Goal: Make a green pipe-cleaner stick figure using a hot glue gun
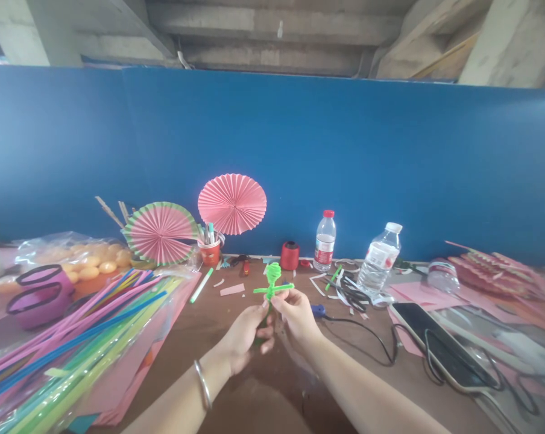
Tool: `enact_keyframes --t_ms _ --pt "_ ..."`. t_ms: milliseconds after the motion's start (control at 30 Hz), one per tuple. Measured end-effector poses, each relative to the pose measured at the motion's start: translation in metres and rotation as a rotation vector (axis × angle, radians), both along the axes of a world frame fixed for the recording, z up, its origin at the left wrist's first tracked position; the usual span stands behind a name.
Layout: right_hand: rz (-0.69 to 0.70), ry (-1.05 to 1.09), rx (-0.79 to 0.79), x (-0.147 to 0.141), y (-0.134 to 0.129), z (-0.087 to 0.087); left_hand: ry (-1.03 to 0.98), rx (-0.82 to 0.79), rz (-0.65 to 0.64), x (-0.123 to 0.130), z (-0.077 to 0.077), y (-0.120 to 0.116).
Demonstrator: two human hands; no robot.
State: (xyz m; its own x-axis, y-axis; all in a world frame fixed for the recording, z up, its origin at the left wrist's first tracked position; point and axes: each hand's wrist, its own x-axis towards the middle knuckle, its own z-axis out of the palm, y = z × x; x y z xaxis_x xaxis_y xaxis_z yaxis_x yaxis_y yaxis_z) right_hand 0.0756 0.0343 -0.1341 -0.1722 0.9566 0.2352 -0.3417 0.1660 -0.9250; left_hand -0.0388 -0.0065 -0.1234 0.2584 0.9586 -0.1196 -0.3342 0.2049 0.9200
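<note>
A small green pipe-cleaner figure [273,274] stands upright between my hands, with a coiled round top and two short arms sticking out sideways. My left hand [248,334], below a silver bangle, has its fingers closed around the figure's lower part. My right hand [297,313] pinches the figure just under its right arm, thumb and forefinger together. The fingers hide part of the lower stem.
Bundled colored pipe cleaners [87,337] lie at left. Behind are pink paper fans [231,205], a red pen cup [210,253], red thread [290,256] and two bottles [324,241]. A phone [444,343] and cables lie at right, near pink paper.
</note>
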Motion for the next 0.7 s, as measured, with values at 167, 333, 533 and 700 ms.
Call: enact_keyframes --t_ms 167,333,533,700 --pt "-0.23 -0.225 0.061 0.005 0.005 0.0 0.347 0.28 0.407 0.0 -0.001 0.002" --pt "-0.312 -0.455 0.288 0.007 -0.006 0.004 0.492 0.387 0.48 0.002 0.002 0.0" --pt "-0.414 -0.793 0.783 0.003 -0.012 0.002 0.286 0.286 0.549 0.002 -0.005 0.006" --pt "-0.294 -0.751 0.759 0.005 -0.011 0.004 0.318 0.281 0.585 -0.007 -0.007 0.013"
